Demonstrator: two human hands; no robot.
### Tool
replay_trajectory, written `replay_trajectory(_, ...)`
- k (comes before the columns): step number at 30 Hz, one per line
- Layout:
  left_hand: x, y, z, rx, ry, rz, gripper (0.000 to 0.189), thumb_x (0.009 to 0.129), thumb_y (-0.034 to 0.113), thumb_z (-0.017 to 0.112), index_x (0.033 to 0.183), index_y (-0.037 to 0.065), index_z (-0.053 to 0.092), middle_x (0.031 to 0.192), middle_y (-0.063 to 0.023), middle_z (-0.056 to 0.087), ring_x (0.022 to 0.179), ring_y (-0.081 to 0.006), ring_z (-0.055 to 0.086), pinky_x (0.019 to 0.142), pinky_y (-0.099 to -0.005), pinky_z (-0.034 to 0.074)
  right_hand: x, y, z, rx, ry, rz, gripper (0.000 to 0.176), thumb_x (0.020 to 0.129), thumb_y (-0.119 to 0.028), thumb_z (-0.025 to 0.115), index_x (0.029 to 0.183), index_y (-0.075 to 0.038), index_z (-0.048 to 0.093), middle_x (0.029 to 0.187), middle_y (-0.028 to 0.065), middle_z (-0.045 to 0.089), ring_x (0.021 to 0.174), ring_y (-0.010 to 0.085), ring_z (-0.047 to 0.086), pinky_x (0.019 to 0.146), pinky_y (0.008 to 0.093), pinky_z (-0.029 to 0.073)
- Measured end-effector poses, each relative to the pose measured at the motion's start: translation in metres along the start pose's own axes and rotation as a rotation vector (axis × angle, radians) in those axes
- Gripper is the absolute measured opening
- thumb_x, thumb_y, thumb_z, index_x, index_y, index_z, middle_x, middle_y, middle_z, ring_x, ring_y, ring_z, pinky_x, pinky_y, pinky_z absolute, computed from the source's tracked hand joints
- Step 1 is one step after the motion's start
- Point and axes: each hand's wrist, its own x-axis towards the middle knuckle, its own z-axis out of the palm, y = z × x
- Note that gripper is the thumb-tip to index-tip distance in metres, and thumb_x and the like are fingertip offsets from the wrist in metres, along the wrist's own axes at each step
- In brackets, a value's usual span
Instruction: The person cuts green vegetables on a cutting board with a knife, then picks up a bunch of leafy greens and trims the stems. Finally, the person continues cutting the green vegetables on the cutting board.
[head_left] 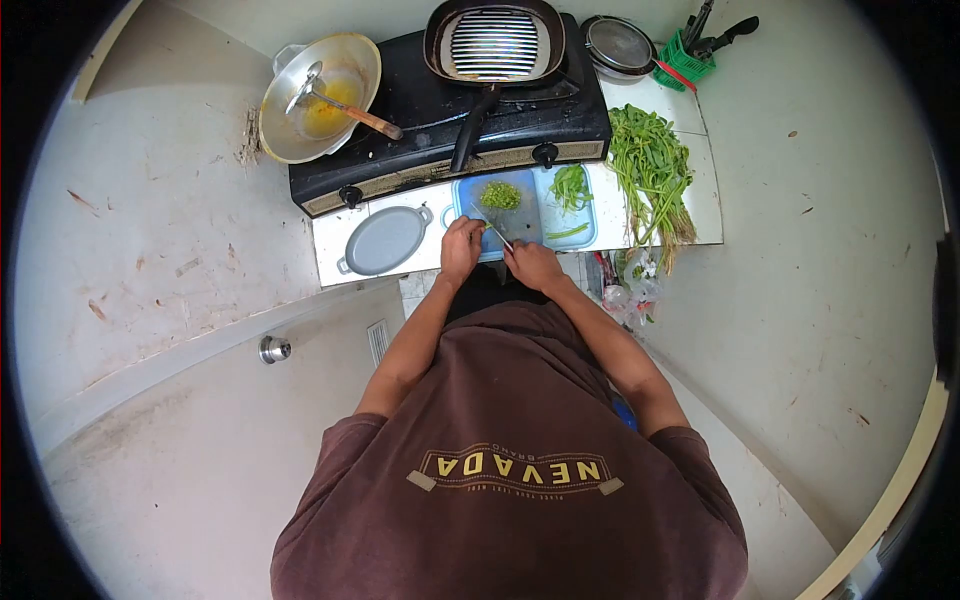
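On the blue cutting board (526,186), my right hand (533,264) is closed around the handle of a knife (492,226), whose blade points up and left. My left hand (461,246) is closed at the board's lower left edge, fingertips on a small piece of green stem (487,225) beside the blade. A small heap of chopped greens (501,195) lies above the blade. To the right, a light blue tray (588,215) holds cut leaves (570,187) and a few stems (567,232).
A gray oval plate (385,241) lies left of the board. Behind, a black stove (420,110) carries a pot (290,140) with a ladle and a grill pan (432,45). Bunched greens (650,165), a strainer (618,45) and a green knife basket (684,66) are right.
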Motion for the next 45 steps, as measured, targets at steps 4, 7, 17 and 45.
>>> replay_trajectory(4, 0.001, 0.000, -0.001, 0.019, 0.005, 0.042, 0.009, 0.085, -0.001, 0.066, 0.092, 0.001, 0.072, 0.084, -0.0162, 0.062, 0.083, -0.0366, 0.064, 0.075, -0.0438, 0.051, 0.001, -0.003, -0.001, -0.004, -0.020, 0.011, 0.040, 0.101, -0.033, 0.050, 0.093, 0.004, 0.065, 0.082, 0.0260, 0.070, 0.077, 0.0446, 0.070, 0.072, 0.0545, 0.056)
replay_trajectory(7, 0.001, 0.002, -0.002, 0.031, -0.006, 0.039, 0.008, 0.085, -0.001, 0.065, 0.091, 0.001, 0.072, 0.084, -0.0163, 0.062, 0.084, -0.0368, 0.063, 0.075, -0.0440, 0.051, 0.006, -0.005, 0.005, -0.033, 0.042, -0.005, 0.039, 0.101, -0.032, 0.050, 0.093, 0.003, 0.066, 0.082, 0.0255, 0.071, 0.078, 0.0434, 0.071, 0.072, 0.0537, 0.057)
replay_trajectory(17, 0.000, 0.001, -0.001, 0.025, 0.001, 0.019, 0.009, 0.086, -0.001, 0.065, 0.091, 0.001, 0.072, 0.086, -0.0158, 0.063, 0.085, -0.0364, 0.063, 0.077, -0.0440, 0.051, 0.002, -0.006, 0.007, -0.022, 0.032, 0.012, 0.040, 0.101, -0.031, 0.050, 0.090, 0.003, 0.066, 0.082, 0.0248, 0.071, 0.078, 0.0425, 0.071, 0.072, 0.0519, 0.057)
replay_trajectory(45, -0.001, 0.003, 0.000, 0.065, 0.004, 0.043, 0.010, 0.085, -0.002, 0.063, 0.089, 0.001, 0.071, 0.085, -0.0157, 0.063, 0.085, -0.0361, 0.063, 0.078, -0.0438, 0.052, 0.003, -0.004, 0.003, 0.004, -0.002, 0.008, 0.040, 0.101, -0.034, 0.051, 0.096, 0.004, 0.063, 0.079, 0.0264, 0.070, 0.078, 0.0446, 0.070, 0.073, 0.0541, 0.056)
